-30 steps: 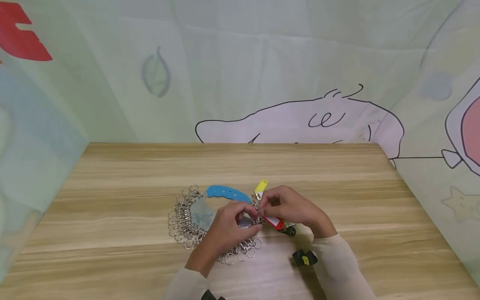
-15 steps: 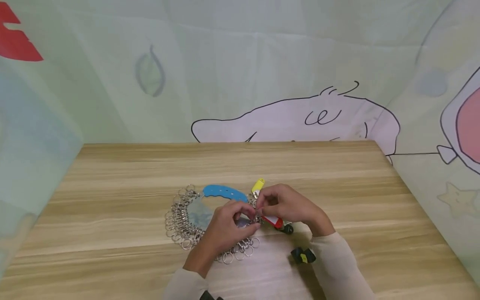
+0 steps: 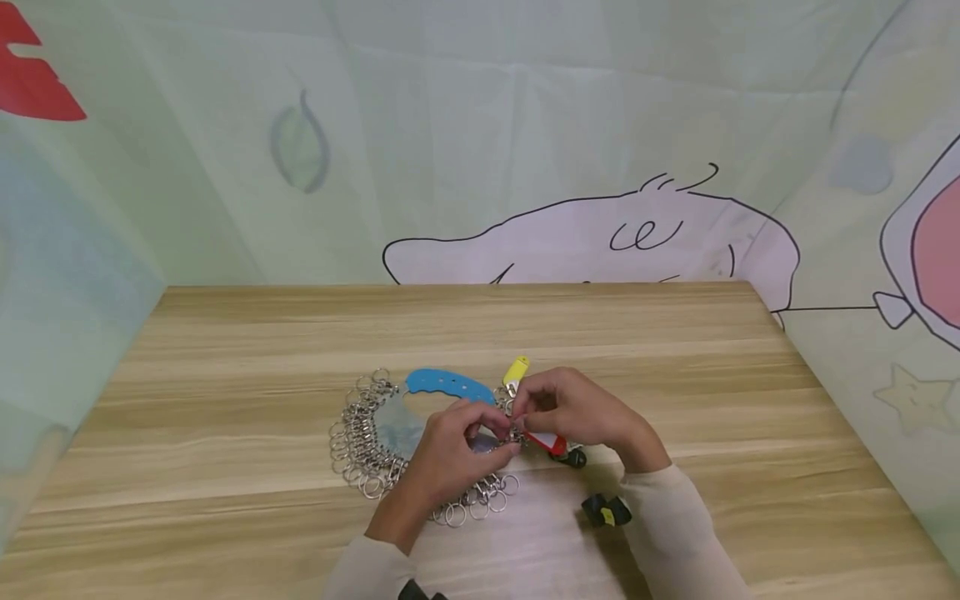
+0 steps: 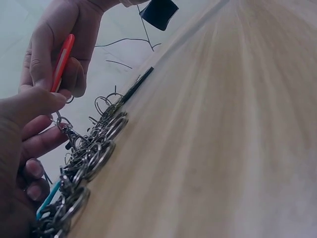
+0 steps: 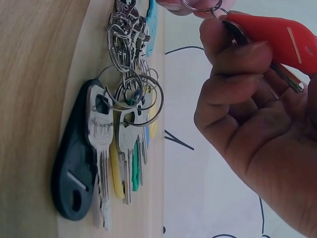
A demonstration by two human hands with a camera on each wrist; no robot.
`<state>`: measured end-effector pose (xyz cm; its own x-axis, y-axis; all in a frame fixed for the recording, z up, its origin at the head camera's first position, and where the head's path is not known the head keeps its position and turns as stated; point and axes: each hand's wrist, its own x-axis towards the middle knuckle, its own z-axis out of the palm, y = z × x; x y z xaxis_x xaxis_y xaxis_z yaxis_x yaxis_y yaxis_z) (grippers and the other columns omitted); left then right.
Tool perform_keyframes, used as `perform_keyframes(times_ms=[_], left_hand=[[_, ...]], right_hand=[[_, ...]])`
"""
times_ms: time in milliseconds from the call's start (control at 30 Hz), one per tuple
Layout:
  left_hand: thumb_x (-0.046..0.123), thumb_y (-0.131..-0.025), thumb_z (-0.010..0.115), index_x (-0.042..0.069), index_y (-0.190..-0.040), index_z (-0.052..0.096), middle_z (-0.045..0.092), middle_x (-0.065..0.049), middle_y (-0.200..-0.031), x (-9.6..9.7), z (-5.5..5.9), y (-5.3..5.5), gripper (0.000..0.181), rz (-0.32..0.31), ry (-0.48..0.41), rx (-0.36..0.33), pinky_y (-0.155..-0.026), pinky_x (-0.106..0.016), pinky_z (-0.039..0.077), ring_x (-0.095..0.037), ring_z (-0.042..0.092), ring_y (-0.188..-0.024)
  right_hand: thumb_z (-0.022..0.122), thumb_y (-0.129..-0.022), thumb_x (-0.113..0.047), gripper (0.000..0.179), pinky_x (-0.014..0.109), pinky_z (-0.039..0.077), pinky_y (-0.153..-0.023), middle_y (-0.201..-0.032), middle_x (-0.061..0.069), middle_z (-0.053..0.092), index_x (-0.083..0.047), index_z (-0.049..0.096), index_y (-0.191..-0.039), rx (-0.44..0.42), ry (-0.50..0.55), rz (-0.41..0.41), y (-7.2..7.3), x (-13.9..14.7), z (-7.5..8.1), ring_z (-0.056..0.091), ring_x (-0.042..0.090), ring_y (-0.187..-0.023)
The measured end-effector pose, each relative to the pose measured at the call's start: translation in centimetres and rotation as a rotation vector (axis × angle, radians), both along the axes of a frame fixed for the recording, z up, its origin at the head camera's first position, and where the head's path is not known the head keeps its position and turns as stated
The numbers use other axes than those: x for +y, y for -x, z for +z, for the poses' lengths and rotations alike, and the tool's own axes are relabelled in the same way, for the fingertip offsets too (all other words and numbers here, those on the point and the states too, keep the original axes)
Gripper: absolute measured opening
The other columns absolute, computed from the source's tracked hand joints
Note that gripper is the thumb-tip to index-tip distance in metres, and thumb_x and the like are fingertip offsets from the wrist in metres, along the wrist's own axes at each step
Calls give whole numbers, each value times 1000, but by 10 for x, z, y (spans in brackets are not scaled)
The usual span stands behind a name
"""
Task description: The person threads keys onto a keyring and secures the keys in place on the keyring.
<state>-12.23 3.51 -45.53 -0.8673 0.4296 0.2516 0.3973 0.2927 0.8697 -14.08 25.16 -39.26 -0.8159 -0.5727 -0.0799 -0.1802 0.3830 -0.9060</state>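
Note:
A large ring-shaped holder lies on the table, with a blue handle (image 3: 450, 384) and many small metal split rings (image 3: 360, 442) round its edge. At its right side my left hand (image 3: 450, 450) pinches a split ring (image 5: 198, 6) between thumb and fingers. My right hand (image 3: 581, 412) holds a red key tag (image 5: 280, 37) and the key (image 5: 287, 77) hanging beside it, close to the left fingertips. Beneath the right hand hang a black key tag (image 5: 74, 153) and several keys (image 5: 101, 134) on rings. The exact fingertip contact on the ring is partly hidden.
A yellow key tag (image 3: 517, 369) lies just behind the right fingers. The wooden table (image 3: 225, 333) reaches back to a printed cloth wall (image 3: 480, 150). A black strap piece (image 3: 607, 511) sits at the right sleeve.
The head view shifts slightly at first, then holds steady. Both hands stay at the holder's right side, with only tiny finger movement around the ring and red key tag.

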Motion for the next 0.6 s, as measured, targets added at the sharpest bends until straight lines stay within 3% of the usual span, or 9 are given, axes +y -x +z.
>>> perform_keyframes(times_ms=[600], left_hand=[[24,-79,86,22,-94,72,63,13,-89,0,0,0,21,12,12,11,-62,-28,42,-20,51,-73]], right_hand=[[71,-89,3,10,26,43,-58,-72,1,61,-7,71,-87,10,-15,14,0,0,1,51,15,-65]])
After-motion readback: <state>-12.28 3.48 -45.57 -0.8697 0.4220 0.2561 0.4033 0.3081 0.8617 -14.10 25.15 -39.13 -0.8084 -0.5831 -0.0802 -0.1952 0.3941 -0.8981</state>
